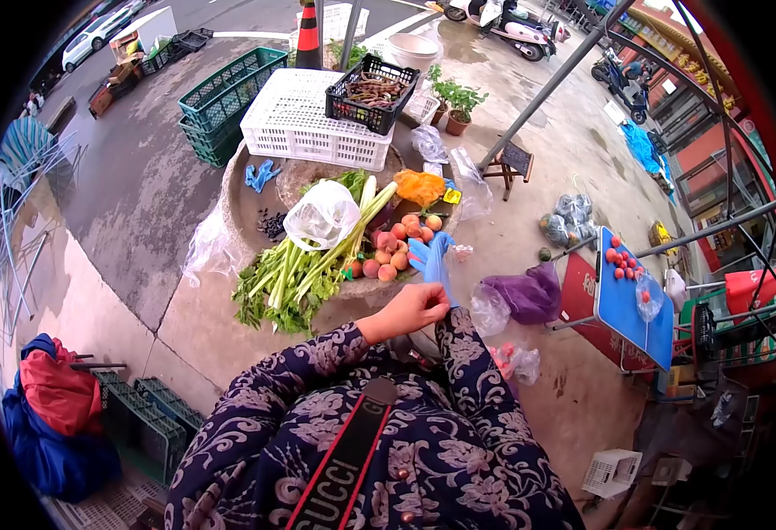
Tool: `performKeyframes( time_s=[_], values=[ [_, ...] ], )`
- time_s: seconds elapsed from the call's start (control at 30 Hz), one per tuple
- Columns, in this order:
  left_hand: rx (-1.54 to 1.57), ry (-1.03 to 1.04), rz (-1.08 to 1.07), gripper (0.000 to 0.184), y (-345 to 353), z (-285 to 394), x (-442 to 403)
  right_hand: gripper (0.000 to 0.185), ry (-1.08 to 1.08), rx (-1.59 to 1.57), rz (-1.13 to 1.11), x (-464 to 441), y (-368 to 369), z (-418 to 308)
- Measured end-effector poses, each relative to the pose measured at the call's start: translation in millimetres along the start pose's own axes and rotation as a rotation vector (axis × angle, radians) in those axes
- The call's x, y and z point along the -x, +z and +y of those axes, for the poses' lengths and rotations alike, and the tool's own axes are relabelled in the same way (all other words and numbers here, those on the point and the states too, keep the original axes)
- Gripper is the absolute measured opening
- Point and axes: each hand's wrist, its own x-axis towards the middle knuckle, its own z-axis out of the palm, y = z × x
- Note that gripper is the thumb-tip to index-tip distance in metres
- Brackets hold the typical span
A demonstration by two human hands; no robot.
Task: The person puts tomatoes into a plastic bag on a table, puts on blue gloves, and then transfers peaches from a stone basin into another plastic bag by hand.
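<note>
My left hand (434, 262) wears a blue glove, and its fingers are spread beside the peaches, holding nothing. Bare, my right hand (413, 309) pinches the cuff of that glove at my left wrist. Beyond my hands, peaches (388, 252) lie in a pile on a round stone table (239, 190). To their left is a bunch of celery (295, 278) with a white plastic bag (322, 215) on top. An orange mesh bag (420, 187) sits behind the peaches.
Behind the produce stand a white crate (295, 115), a black basket (372, 88) and green crates (229, 88). At right are a blue table (631, 309) with red fruit, a purple bag (529, 291) and a folding stool (512, 161). Dark crates (145, 424) stand at lower left.
</note>
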Motion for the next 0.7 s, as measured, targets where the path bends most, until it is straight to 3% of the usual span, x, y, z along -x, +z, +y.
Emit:
performKeyframes(
  time_s=[0.1, 0.2, 0.27, 0.33, 0.4, 0.43, 0.53, 0.57, 0.67, 0.7],
  values=[
    [-0.173, -0.064, 0.303, 0.039, 9, -9, 4, 0.040, -0.030, -0.376, 0.123, -11, 7, 22],
    [-0.088, -0.285, 0.117, 0.039, 8, -25, -6, 0.039, 0.004, -0.880, 0.229, -11, 21, 22],
    [-0.229, -0.139, 0.077, 0.033, 6, -29, -8, 0.040, 0.024, -1.078, 0.194, -10, 19, 27],
    [-0.288, -0.027, 0.014, 0.028, 12, -35, -5, 0.040, 0.131, -1.347, 0.024, -3, 7, 24],
    [-0.272, -0.052, 0.006, 0.023, 20, -32, -2, 0.043, 0.305, -1.659, -0.233, 2, -7, 19],
    [-0.239, -0.085, 0.016, 0.023, 21, -28, -1, 0.058, 0.268, -1.693, -0.297, 2, 3, 20],
    [-0.106, -0.083, -0.031, 0.020, 31, -36, 5, 0.076, 0.530, -2.091, -0.590, 7, -1, 26],
    [-0.052, -0.094, -0.069, 0.019, 37, -42, 8, 0.084, 0.539, -2.129, -0.753, 10, 16, 30],
    [0.052, -0.164, -0.140, 0.017, 50, -66, 19, 0.076, 0.837, -1.868, -0.985, 27, 17, 18],
    [0.032, -0.179, -0.165, 0.017, 51, -71, 22, 0.070, 0.716, -1.919, -1.018, 31, 38, 17]
  ],
)
